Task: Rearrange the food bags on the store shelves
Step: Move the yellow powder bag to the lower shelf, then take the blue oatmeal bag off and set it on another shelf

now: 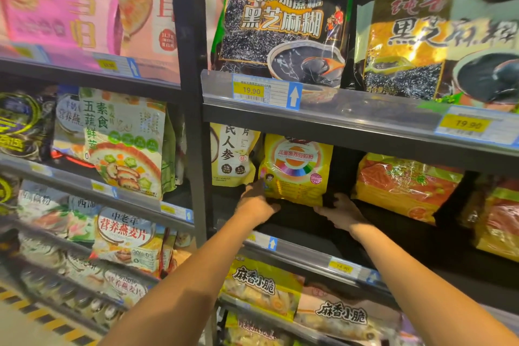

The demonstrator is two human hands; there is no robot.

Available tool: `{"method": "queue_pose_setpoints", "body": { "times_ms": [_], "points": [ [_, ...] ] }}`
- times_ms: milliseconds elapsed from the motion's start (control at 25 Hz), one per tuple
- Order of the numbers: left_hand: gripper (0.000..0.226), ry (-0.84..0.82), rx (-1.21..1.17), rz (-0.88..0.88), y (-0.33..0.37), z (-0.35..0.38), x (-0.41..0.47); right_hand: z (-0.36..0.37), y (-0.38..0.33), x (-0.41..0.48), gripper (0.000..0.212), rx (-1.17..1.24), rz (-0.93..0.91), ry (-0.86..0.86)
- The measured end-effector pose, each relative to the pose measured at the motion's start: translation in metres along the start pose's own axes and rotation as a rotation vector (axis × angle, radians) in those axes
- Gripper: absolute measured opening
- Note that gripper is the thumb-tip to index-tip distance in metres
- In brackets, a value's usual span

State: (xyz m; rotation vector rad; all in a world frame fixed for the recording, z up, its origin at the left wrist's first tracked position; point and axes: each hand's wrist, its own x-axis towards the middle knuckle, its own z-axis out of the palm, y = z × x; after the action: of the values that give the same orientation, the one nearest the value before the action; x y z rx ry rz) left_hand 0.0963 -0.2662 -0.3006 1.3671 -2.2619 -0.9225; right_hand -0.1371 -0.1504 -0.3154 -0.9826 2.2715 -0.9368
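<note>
— Yellow soy-milk-powder bag [295, 170], rainbow wheel on its front: that's what I've got on the middle shelf [303, 229], standing upright near the back.

— How are your hands on it?

— My left hand [254, 203] is cupped at its lower left corner, fingers curled against the bag. My right hand [341, 212] lies at the lower right corner, fingers reaching under the bottom edge. I can't tell whether either one truly grips it; the shelf is dark there.

— What else is in that bay?

— Just left of it, touching, a pale ginseng bag [233, 154]. To the right, well apart, orange-and-yellow bags [404, 185] lean tilted. On the shelf above stand two black sesame paste bags [280, 19], with a 19.90 price tag [252, 91] on the rail below them. Under my arms, the lower shelf holds crisp-snack bags [262, 286]. In the bay to the left I see a vegetable porridge bag [123, 143] and an oat-flake bag [126, 236].
</note>
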Motion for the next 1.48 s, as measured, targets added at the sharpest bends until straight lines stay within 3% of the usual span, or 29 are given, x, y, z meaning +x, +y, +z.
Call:
{"method": "queue_pose_setpoints", "body": {
  "times_ms": [120, 280, 400, 480, 640, 800, 1160, 1480],
  "points": [
    [0.069, 0.041, 0.148, 0.069, 0.0, -0.005, -0.046, -0.003, -0.007, -0.041, 0.089, -0.094, 0.007, 0.018],
    [0.071, 0.153, 0.256, 0.257, -0.007, -0.017, -0.109, 0.001, -0.023, -0.113, 0.075, -0.284, -0.087, 0.052],
    [0.067, 0.275, 0.325, 0.365, -0.025, -0.03, -0.155, 0.015, -0.036, -0.165, 0.079, -0.341, -0.283, 0.169],
    [0.065, 0.369, 0.375, 0.349, -0.042, -0.043, -0.181, 0.031, -0.047, -0.194, 0.07, -0.371, -0.48, 0.197],
    [0.069, 0.48, 0.441, 0.192, -0.095, -0.08, -0.227, 0.078, -0.081, -0.24, 0.055, -0.404, -0.797, 0.126],
    [0.075, 0.559, 0.498, 0.014, -0.163, -0.128, -0.275, 0.141, -0.13, -0.272, 0.054, -0.401, -0.994, 0.001],
    [0.082, 0.7, 0.558, -0.446, -0.303, -0.215, -0.406, 0.304, -0.226, -0.322, 0.065, -0.303, -1.204, -0.277],
    [0.081, 0.739, 0.589, -0.665, -0.413, -0.278, -0.442, 0.448, -0.306, -0.327, 0.074, -0.275, -1.281, -0.393]
  ]
}}
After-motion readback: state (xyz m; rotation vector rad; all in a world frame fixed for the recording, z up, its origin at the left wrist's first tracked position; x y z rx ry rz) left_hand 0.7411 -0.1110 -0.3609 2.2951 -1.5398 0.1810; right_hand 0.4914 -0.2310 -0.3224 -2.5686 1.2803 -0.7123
